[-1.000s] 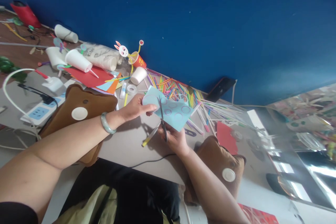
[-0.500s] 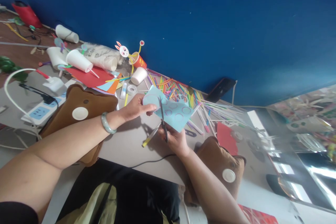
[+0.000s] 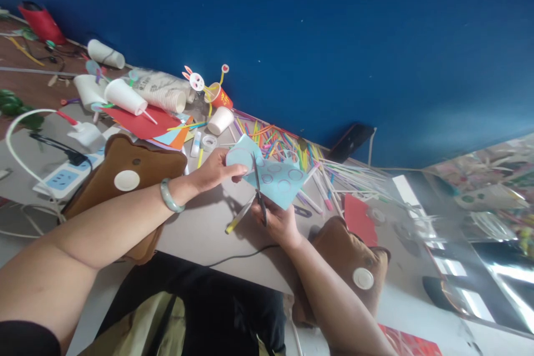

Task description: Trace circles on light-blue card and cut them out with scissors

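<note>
Between thumb and fingers, my left hand (image 3: pixel 219 169) pinches the left end of a light-blue sheet of paper (image 3: pixel 281 181) marked with several drawn circles. My right hand (image 3: pixel 277 219) is wrapped round the handles of dark scissors (image 3: pixel 258 189), whose blades point away from me and lie across the paper close to my left thumb. The sheet is held above the table. Just left of my right hand a yellow-ended marker (image 3: pixel 240 217) rests on the tabletop. How far the cut runs is hard to make out.
Coloured sticks (image 3: pixel 271 139) are heaped along the blue wall. Paper cups (image 3: pixel 125 95), red paper (image 3: pixel 144 122) and a tape roll (image 3: pixel 209 142) stand at the left. Brown cushions (image 3: pixel 125 156) lie by both forearms, and a power strip (image 3: pixel 62 175) sits far left. A red scrap (image 3: pixel 359 219) lies right.
The left end of the blue paper has turned slightly in my left hand beside the scissor blades. Both hands stay in nearly the same place.
</note>
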Motion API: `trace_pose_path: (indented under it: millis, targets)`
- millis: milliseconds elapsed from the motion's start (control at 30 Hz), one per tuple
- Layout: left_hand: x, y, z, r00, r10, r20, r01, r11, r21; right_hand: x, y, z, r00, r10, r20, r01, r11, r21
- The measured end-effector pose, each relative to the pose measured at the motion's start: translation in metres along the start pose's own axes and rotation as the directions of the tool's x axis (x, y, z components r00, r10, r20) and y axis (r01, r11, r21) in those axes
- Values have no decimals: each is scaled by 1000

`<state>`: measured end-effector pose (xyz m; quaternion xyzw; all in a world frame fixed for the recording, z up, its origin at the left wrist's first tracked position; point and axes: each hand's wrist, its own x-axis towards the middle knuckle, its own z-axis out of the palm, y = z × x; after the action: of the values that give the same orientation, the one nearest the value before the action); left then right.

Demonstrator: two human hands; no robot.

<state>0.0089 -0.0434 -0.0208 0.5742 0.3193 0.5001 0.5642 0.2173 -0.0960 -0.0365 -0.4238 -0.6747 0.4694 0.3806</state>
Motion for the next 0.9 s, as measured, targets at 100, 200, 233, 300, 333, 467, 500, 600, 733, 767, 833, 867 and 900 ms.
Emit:
trace_pose_path:
  millis: [100, 200, 233, 300, 333, 467, 500, 600, 733, 767, 833, 867, 900]
  targets:
    - [0, 0, 0, 1000, 4, 0, -4, 1000, -4, 0, 1, 1, 1000, -2, 0, 2, 1000, 16]
    - [0, -1, 0, 1000, 3, -8, -3, 1000, 3, 0, 0, 1, 1000, 5, -4, -5, 1000, 20]
    - [0, -1, 0, 1000, 1, -11, -1, 1000, 5, 1, 0, 1, 1000, 8, -6, -8, 1000, 21]
    - [0, -2, -1, 1000, 2, -11, -2, 1000, 9, 1, -1, 1, 1000, 14, -3, -14, 1000, 19]
    - [0, -2, -1, 1000, 5, -12, -5, 1000, 10, 1, -1, 1, 1000, 16, 0, -16, 1000, 22]
    - [0, -1, -1, 1000, 10, -17, -10, 1000, 5, 1, -2, 2, 1000, 19, -1, -19, 998, 57]
    - [0, -1, 0, 1000, 10, -22, -10, 1000, 3, 1, -2, 2, 1000, 23, -3, -22, 998, 62]
    - [1, 0, 0, 999, 18, -32, -18, 1000, -1, 1, -1, 3, 999, 42, -11, -41, 998, 49]
    - [1, -1, -1, 999, 35, -35, -35, 999, 1, 1, 1, 3, 998, 59, -23, -58, 997, 55]
    - [1, -1, -1, 999, 35, -29, -35, 999, 3, 1, 2, 3, 998, 61, -24, -59, 996, 60]
    - [1, -3, -1, 999, 30, -12, -30, 1000, 6, 2, 3, 3, 998, 63, -21, -62, 996, 63]
    - [1, -3, -1, 1000, 24, -4, -24, 1000, 5, 2, 4, 3, 998, 63, -19, -62, 996, 66]
    - [1, -4, -1, 1000, 15, 2, -15, 1000, 5, 2, 4, 3, 998, 62, -16, -61, 995, 74]
